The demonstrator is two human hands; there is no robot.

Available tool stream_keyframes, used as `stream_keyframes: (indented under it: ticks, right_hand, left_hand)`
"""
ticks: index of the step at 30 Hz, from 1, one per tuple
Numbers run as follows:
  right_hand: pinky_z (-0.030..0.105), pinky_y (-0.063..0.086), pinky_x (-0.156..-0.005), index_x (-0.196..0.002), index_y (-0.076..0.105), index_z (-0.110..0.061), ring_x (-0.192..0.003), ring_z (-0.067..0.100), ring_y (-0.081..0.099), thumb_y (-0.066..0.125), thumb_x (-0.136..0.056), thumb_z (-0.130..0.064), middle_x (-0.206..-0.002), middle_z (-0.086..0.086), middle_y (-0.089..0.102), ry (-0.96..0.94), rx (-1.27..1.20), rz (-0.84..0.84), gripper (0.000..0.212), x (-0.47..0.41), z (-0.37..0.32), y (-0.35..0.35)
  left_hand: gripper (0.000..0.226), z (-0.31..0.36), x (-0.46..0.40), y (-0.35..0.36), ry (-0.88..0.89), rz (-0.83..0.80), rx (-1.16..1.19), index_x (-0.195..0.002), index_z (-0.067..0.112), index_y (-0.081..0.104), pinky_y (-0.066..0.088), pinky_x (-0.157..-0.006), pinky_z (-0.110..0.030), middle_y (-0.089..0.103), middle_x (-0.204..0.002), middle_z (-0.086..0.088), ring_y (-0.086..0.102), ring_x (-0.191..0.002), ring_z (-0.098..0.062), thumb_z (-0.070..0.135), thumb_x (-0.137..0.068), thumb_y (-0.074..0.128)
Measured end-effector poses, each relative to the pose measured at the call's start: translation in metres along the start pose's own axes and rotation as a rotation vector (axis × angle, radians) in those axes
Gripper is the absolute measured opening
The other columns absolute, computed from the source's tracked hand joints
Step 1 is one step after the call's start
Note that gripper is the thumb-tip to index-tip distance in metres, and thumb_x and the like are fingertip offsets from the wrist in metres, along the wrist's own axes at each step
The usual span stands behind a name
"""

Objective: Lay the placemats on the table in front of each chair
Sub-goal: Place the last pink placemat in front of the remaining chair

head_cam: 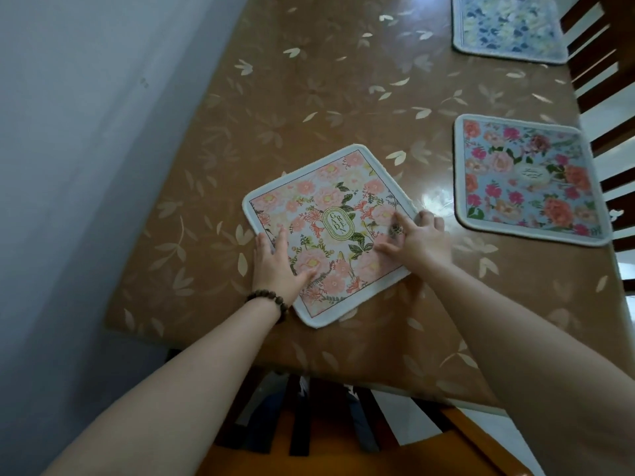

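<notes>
On table near its front edge lay pink floral placemat, turned diagonal. L hand flat on its left corner, fingers spread; R hand pressed on right corner, fingers splayed, not pinching. Two more placemats, rose-print & blue, lay by chairs at right.

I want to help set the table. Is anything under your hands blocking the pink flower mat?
Nothing visible does. The left hand and right hand lie flat, directly on the pink placemat, and the table around it is bare. It sits turned at an angle.
</notes>
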State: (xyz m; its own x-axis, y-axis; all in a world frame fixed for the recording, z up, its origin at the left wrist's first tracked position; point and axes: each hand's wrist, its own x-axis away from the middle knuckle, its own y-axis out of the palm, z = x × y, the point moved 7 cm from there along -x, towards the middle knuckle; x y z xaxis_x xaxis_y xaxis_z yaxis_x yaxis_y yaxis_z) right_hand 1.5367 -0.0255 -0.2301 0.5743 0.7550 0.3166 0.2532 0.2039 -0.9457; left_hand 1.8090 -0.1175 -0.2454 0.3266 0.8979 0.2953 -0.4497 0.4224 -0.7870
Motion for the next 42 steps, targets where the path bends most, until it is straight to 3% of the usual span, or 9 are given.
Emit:
stream_keyframes:
  ticks: [5,8,11,14,17,25,42]
  right_hand:
    - [0.048,0.029,-0.107,-0.147,0.022,-0.032,-0.133,0.036,0.025,0.045,-0.075,-0.076,-0.148,0.018,0.027,0.159,-0.088,0.006,0.088,0.077,0.0,0.022]
    - [0.047,0.03,-0.107,-0.148,0.02,-0.027,-0.131,0.036,0.025,0.052,-0.076,-0.071,-0.146,0.019,0.027,0.212,-0.128,-0.03,0.09,0.12,-0.009,0.037]
    - [0.045,0.032,-0.104,-0.145,0.025,-0.026,-0.128,0.036,0.027,0.057,-0.076,-0.067,-0.143,0.019,0.028,0.201,-0.133,-0.039,0.086,0.143,-0.014,0.045]
    - [0.047,0.03,-0.107,-0.139,0.034,-0.026,-0.13,0.035,0.024,0.058,-0.079,-0.061,-0.146,0.018,0.026,0.196,-0.278,0.008,0.074,0.136,-0.008,0.037]
    - [0.047,0.019,-0.113,-0.146,0.024,-0.026,-0.141,0.032,0.008,0.06,-0.082,-0.055,-0.155,0.015,0.011,0.181,-0.437,-0.018,0.08,0.119,-0.004,0.034]
    - [0.045,0.02,-0.112,-0.143,0.032,-0.027,-0.14,0.033,0.007,0.06,-0.082,-0.05,-0.156,0.016,0.011,0.192,-0.403,-0.01,0.071,0.123,-0.002,0.039]
    - [0.047,0.025,-0.11,-0.146,0.025,-0.029,-0.141,0.03,0.005,0.062,-0.082,-0.05,-0.158,0.01,0.003,0.215,-0.395,-0.026,0.076,0.165,0.004,0.056]
  left_hand:
    - [0.098,0.01,-0.03,-0.016,0.116,-0.101,0.008,-0.149,0.027,0.016,0.03,-0.111,-0.047,0.01,-0.157,-0.008,0.019,-0.142,-0.026,0.044,-0.073,0.077]
    - [0.091,0.018,-0.041,-0.025,0.183,-0.122,-0.096,-0.147,0.025,0.023,0.027,-0.112,-0.044,0.016,-0.156,-0.01,0.014,-0.144,-0.025,0.046,-0.074,0.074]
    - [0.087,0.022,-0.038,-0.029,0.206,-0.107,-0.096,-0.146,0.026,0.026,0.031,-0.11,-0.045,0.022,-0.155,-0.009,0.021,-0.142,-0.026,0.044,-0.076,0.074]
    - [0.086,0.016,-0.021,-0.03,0.188,-0.057,-0.045,-0.147,0.028,0.024,0.028,-0.11,-0.044,0.018,-0.155,-0.014,0.022,-0.141,-0.029,0.039,-0.077,0.074]
    - [0.084,0.004,-0.002,-0.027,0.142,-0.039,-0.057,-0.147,0.027,0.026,0.025,-0.111,-0.044,0.017,-0.155,-0.014,0.017,-0.142,-0.029,0.04,-0.078,0.072]
    - [0.085,-0.004,0.026,-0.016,0.103,-0.059,-0.027,-0.146,0.026,0.027,0.021,-0.112,-0.043,0.017,-0.155,-0.014,0.013,-0.143,-0.028,0.04,-0.077,0.073]
    - [0.088,-0.026,0.078,0.001,0.133,-0.121,-0.094,-0.147,0.027,0.025,0.018,-0.116,-0.039,-0.001,-0.158,-0.008,-0.001,-0.145,-0.023,0.041,-0.076,0.074]
